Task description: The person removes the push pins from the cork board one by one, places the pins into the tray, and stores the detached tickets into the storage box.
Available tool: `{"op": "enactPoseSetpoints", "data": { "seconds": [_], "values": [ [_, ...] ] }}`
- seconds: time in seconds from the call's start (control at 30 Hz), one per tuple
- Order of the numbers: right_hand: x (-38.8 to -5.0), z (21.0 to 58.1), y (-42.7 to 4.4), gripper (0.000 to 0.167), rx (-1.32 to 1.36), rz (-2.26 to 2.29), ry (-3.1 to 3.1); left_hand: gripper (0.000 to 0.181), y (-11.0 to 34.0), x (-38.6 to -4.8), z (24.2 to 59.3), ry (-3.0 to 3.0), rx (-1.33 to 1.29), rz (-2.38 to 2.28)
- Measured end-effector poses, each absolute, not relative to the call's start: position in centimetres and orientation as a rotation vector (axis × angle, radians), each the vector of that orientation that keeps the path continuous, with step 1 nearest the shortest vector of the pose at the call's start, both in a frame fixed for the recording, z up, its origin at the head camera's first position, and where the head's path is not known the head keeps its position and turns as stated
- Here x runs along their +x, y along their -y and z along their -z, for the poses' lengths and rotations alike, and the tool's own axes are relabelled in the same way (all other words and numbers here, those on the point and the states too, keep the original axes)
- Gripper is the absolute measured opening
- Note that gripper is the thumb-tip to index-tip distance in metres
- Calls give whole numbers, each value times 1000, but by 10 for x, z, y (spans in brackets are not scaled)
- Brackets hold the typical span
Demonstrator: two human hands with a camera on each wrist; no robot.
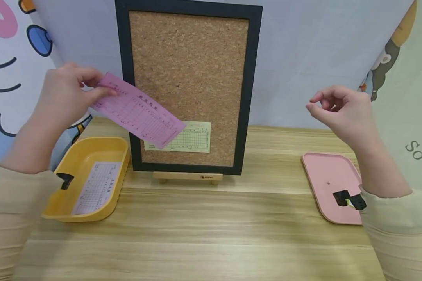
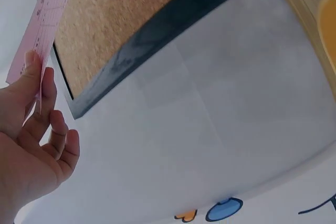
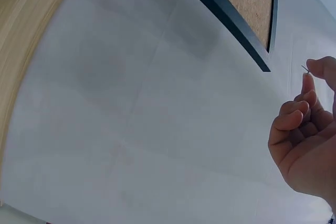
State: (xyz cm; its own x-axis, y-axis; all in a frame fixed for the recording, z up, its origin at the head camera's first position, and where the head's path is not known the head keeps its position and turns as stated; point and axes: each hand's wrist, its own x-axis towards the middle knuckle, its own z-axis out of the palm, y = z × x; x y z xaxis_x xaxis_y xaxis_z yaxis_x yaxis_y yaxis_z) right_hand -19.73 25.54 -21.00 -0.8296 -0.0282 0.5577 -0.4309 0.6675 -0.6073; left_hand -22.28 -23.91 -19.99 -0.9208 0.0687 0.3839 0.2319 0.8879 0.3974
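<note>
My left hand [image 1: 68,93] pinches a pink printed receipt slip [image 1: 142,113] by its upper left end, between thumb and forefinger. The slip slants down to the right in front of the corkboard [image 1: 190,66], overlapping a pale yellow-green slip [image 1: 197,136] low on the board. In the left wrist view the same slip [image 2: 44,19] stands up from the fingertips. To the right of the board, my right hand [image 1: 348,113] is raised, thumb and forefinger together. The right wrist view shows a tiny thin pin [image 3: 305,68] pinched at those fingertips; its exact shape is hard to make out.
A yellow basket [image 1: 121,156] at left holds a pale printed slip [image 1: 97,187]. On the right lies a pink tray [image 1: 320,168] with a small dark pin-like piece [image 1: 328,182]. The black-framed board stands on a wooden easel base [image 1: 188,176] on the wooden table [image 1: 204,234].
</note>
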Motion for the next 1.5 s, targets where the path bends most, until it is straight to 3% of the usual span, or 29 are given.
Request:
{"op": "enactPoseSetpoints", "data": {
  "seconds": [0.6, 1.27, 1.5],
  "values": [
    [-183, 237, -313, 6, 321, -1038, 2512, 36, 281, -243, 209, 2894, -308, 466],
    [-184, 293, -361, 7, 242, -1077, 2665, 41, 315, -259, 236, 3127, -376, 463],
    [-184, 310, -370, 6, 221, -1116, 2686, 34, 325, -268, 253, 3157, -437, 380]
  ]
}}
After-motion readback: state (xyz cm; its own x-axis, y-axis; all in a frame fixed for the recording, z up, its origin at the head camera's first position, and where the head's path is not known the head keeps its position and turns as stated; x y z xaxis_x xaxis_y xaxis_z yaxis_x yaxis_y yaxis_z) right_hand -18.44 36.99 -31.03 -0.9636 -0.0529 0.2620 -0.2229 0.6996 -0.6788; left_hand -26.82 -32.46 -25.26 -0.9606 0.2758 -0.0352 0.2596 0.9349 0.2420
